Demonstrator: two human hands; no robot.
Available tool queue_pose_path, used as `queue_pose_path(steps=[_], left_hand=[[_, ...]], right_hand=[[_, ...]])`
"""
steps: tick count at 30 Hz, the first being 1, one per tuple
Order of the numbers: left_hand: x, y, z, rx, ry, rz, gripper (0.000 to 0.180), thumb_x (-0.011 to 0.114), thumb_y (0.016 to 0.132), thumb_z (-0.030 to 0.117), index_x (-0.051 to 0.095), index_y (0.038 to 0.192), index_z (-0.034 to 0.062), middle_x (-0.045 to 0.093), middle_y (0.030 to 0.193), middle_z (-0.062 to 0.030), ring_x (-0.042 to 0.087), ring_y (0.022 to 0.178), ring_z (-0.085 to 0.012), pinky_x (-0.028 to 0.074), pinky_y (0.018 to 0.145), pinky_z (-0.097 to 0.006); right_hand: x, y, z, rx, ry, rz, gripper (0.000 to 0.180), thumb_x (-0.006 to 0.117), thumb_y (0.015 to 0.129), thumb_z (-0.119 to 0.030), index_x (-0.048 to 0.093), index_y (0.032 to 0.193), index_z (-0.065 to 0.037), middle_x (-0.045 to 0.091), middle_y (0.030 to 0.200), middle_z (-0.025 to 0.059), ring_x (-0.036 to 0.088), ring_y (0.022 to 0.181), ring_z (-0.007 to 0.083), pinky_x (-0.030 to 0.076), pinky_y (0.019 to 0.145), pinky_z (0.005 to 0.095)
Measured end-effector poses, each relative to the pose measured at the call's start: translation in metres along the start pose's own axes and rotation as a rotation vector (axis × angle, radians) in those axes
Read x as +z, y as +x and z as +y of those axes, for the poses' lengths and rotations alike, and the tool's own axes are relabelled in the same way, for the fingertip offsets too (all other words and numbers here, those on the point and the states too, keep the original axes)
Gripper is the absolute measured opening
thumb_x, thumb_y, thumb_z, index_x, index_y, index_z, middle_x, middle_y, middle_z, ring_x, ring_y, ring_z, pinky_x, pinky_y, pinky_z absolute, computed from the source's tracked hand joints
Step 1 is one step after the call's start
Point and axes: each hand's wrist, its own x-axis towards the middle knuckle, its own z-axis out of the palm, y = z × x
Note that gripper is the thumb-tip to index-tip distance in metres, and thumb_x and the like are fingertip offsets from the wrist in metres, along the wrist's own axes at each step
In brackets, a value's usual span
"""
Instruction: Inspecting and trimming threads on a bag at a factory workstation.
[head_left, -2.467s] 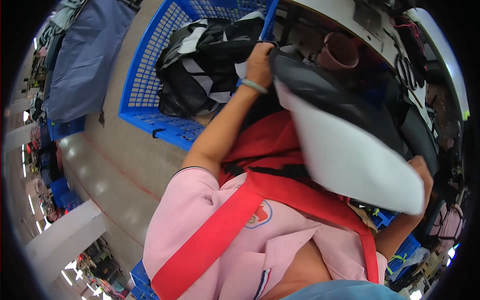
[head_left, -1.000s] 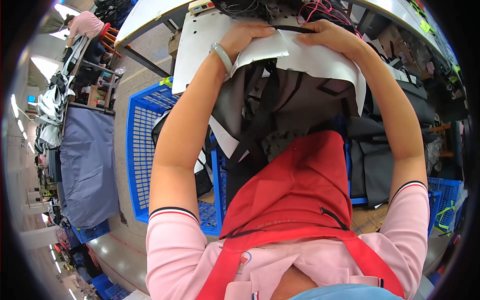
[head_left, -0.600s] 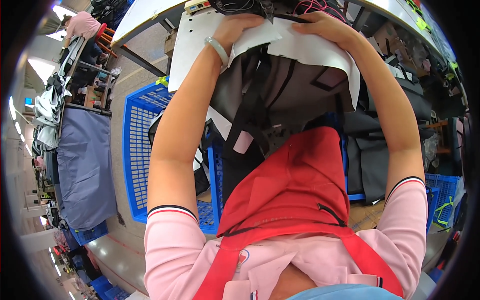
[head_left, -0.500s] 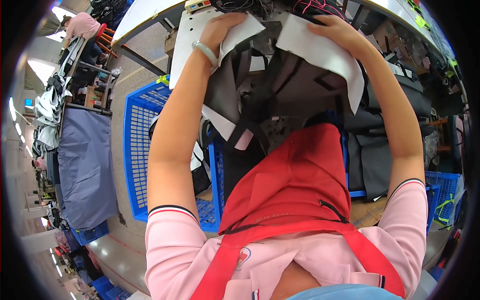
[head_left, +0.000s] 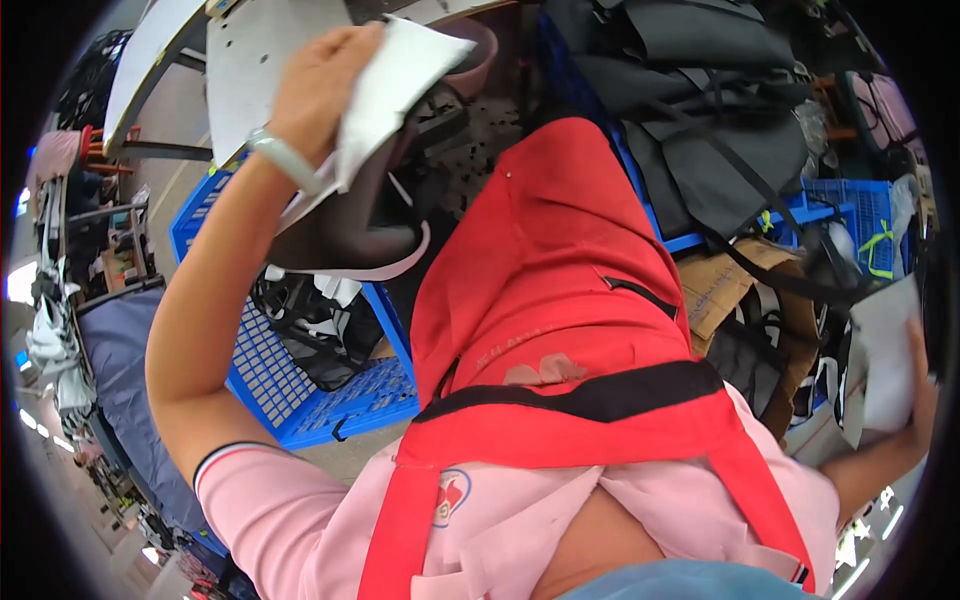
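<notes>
My left hand (head_left: pixel 318 88), a pale bangle at its wrist, is closed on a white-and-black fabric piece (head_left: pixel 400 75) above the front of the white worktable (head_left: pixel 240 70). The dark part of that piece hangs below, over a blue crate. Out at the far right, my right hand (head_left: pixel 918 385) is smeared and partly hidden behind a pale grey fabric panel (head_left: pixel 885 350), which it grips. A black strap (head_left: pixel 745 265) trails from near that panel across toward the dark fabric pieces (head_left: pixel 725 165).
A blue crate (head_left: pixel 345 410) with black and white pieces stands at my left. At my right are another blue crate (head_left: pixel 875 225) and an open cardboard box (head_left: pixel 735 285) holding dark pieces. A pinkish bucket (head_left: pixel 475 65) stands beyond my red apron (head_left: pixel 550 250).
My hands have parted. The right hand has swung from the worktable to the far right with a pale panel; the left has shifted left with its piece. My view has turned right.
</notes>
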Motion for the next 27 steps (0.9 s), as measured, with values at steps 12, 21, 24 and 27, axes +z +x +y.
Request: queue_pose_path(steps=[12,21,24,27], left_hand=[[0.073,-0.023,-0.024,0.422,0.252,-0.011,0.024,0.062,0.091,0.020,0.066,0.099,-0.0027,0.065,0.081,-0.0042,0.058,0.073,-0.0086,0.048,0.067,-0.025],[0.054,-0.048,-0.042,0.343,-0.038,-0.135,0.025,0.059,0.093,0.019,0.067,0.108,0.0004,0.068,0.093,-0.0033,0.058,0.087,-0.0074,0.048,0.078,-0.024],[0.013,-0.049,-0.070,0.401,0.027,-0.034,0.024,0.058,0.093,0.014,0.066,0.112,0.0010,0.068,0.093,-0.0041,0.061,0.089,-0.0082,0.049,0.079,-0.023],[-0.071,-0.052,-0.143,0.276,0.377,0.270,0.022,0.059,0.088,0.008,0.067,0.107,0.0000,0.071,0.096,-0.0117,0.068,0.089,-0.0184,0.053,0.081,-0.029]], right_hand=[[0.299,-0.021,-0.275,-0.631,0.866,-1.050,0.060,0.061,0.091,-0.029,0.041,0.141,-0.003,0.064,0.112,0.0141,0.065,0.092,0.0168,0.051,0.080,0.0279],[0.345,-0.048,-0.360,-0.168,1.188,-1.098,0.032,0.063,0.092,-0.031,0.060,0.109,-0.004,0.062,0.086,0.0031,0.055,0.065,0.0112,0.042,0.058,0.0231],[0.347,-0.013,-0.336,-0.311,1.329,-0.975,0.026,0.061,0.093,-0.021,0.059,0.111,-0.003,0.062,0.090,0.0019,0.055,0.066,0.0086,0.041,0.056,0.0212],[0.348,0.005,-0.323,-0.270,1.322,-0.919,0.022,0.057,0.095,-0.016,0.058,0.112,-0.003,0.063,0.096,0.0023,0.056,0.073,0.0079,0.041,0.055,0.0218]])
